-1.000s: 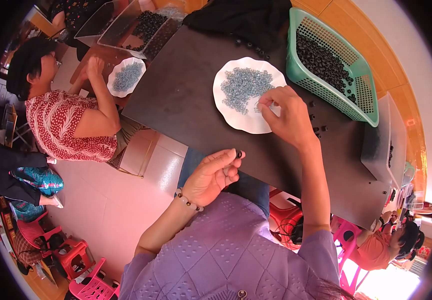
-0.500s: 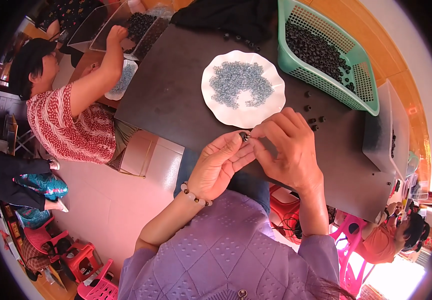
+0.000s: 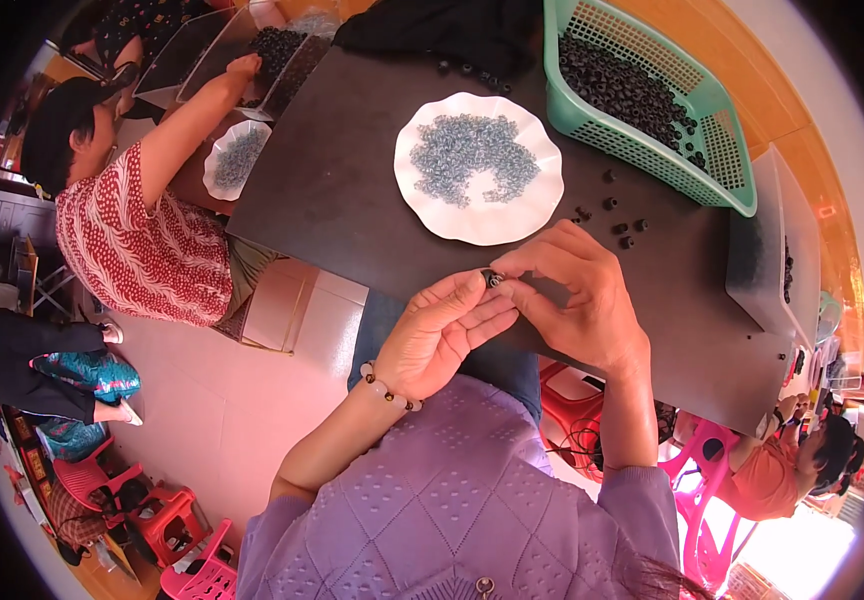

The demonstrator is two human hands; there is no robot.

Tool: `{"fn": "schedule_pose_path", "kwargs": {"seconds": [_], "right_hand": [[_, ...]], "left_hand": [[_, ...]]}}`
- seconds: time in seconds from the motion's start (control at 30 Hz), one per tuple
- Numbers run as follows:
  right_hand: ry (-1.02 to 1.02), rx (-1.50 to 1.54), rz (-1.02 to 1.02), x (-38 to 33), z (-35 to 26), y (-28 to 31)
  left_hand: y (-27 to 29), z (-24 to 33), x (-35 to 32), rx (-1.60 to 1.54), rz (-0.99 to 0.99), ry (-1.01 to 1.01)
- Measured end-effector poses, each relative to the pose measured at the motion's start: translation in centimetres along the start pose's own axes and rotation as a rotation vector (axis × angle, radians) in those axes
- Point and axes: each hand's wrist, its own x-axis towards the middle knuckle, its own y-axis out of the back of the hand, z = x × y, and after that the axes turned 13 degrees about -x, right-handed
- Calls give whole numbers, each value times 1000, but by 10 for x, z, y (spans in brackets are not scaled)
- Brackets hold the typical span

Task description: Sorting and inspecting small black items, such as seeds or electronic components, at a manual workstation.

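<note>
On the near side of a white scalloped plate [image 3: 482,224], our left hand [image 3: 440,335] pinches a small round glossy black piece [image 3: 493,280] between thumb and forefinger. Our right hand [image 3: 587,300] brings its thumb and forefinger tips to that same piece; we cannot tell whether they grip it or something smaller. The plate lies on a dark flat table [image 3: 327,185] and bears a heap of tiny translucent blue-grey bits [image 3: 452,150]. To the plate's right we see loose black pieces [image 3: 610,203]; farther right, a green perforated plastic basket [image 3: 637,152] holds many more. Beyond the plate lies a black cloth [image 3: 432,40]. Left of the plate sits a co-worker in a red-and-white patterned shirt [image 3: 142,235], one arm outstretched.
</note>
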Motion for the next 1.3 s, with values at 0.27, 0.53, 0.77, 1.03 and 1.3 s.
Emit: {"fn": "schedule_pose_path", "kwargs": {"seconds": [0.27, 0.53, 0.77, 1.03, 1.3], "right_hand": [[0, -42, -16, -6, 2, 18], [128, -210, -184, 0, 2, 26], [131, -342, -179, 2, -6, 23], [-27, 3, -101, -2, -13, 22], [-68, 297, -189, -15, 3, 20]], "left_hand": [[-4, 1, -1, 71, 56, 72], [-8, 3, 3, 234, 65, 106], [-10, 7, 2, 373, 106, 99], [-13, 12, 0, 433, 52, 223], [-5, 6, 4, 325, -93, 436]]}}
